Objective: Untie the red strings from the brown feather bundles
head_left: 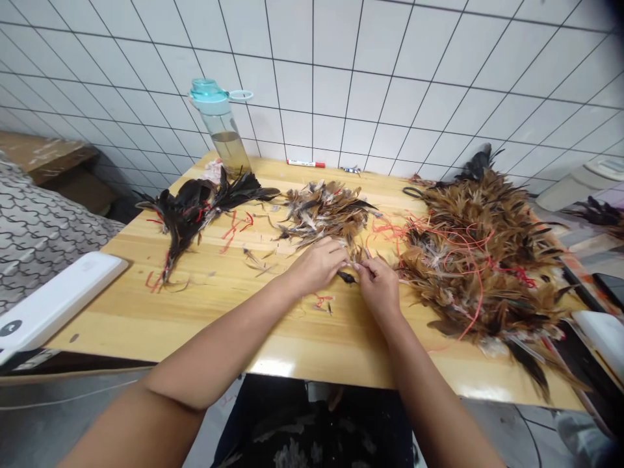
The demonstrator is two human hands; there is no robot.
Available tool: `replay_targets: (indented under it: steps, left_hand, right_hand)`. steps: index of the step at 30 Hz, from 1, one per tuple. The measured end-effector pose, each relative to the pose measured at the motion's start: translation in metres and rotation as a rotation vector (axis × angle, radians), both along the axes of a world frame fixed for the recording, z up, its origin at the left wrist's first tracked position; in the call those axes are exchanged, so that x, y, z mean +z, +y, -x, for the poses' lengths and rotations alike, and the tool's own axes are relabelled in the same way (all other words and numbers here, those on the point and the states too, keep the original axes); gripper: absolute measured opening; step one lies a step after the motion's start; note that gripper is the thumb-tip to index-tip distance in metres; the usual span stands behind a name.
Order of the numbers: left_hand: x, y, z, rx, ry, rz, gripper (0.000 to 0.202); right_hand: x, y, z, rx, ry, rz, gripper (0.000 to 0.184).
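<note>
My left hand [318,263] and my right hand [379,286] meet at the middle of a wooden table [205,305]. Both pinch a few small feathers [351,265] between their fingertips, a dark one hanging just below. Behind my hands lies a small pile of brown and grey feathers [324,211]. To the right spreads a large heap of brown feathers [482,260] tangled with red string. A bunch of black feathers [195,205] lies at the left.
A clear water bottle with a teal lid [221,127] stands at the back left. A red and white marker [305,163] lies by the tiled wall. Black scissors [414,192] peek out behind the heap. A white device [53,299] rests at the left edge.
</note>
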State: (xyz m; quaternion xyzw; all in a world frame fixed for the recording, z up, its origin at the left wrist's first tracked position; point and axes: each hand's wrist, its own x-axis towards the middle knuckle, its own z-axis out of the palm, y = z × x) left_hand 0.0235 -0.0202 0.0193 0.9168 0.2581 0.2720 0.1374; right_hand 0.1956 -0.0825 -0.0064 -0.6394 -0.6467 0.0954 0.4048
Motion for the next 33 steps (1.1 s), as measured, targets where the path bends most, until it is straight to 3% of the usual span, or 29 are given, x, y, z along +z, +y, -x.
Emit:
replay_targets:
  steps: [10,16,21,25,29,33]
  left_hand:
    - [0.001,-0.005,-0.004,-0.044,-0.039,0.001,0.024]
    - [0.002,0.0,0.003,0.115,-0.128,-0.083,0.018]
    - [-0.013,0.006,0.003,-0.011,0.106,0.061,0.01]
    - [-0.022,0.007,-0.001,-0.036,0.136,0.101,0.014]
    - [-0.014,0.007,0.0,0.083,0.02,0.134,0.017]
    - [-0.005,0.005,-0.002,0.243,-0.282,0.454,0.007]
  right_hand:
    - [-0.003,0.004,0.001,0.081,0.132,0.082,0.026]
    - [0.003,0.003,-0.003,-0.044,0.404,0.157,0.028]
    - [0.009,0.001,-0.006,-0.119,0.513,0.157,0.029]
    - [0.011,0.001,-0.003,-0.122,0.482,0.155,0.028]
    - [0.009,0.001,-0.002,-0.119,0.46,0.158,0.027]
    - [0.003,0.001,0.001,-0.102,0.433,0.164,0.03]
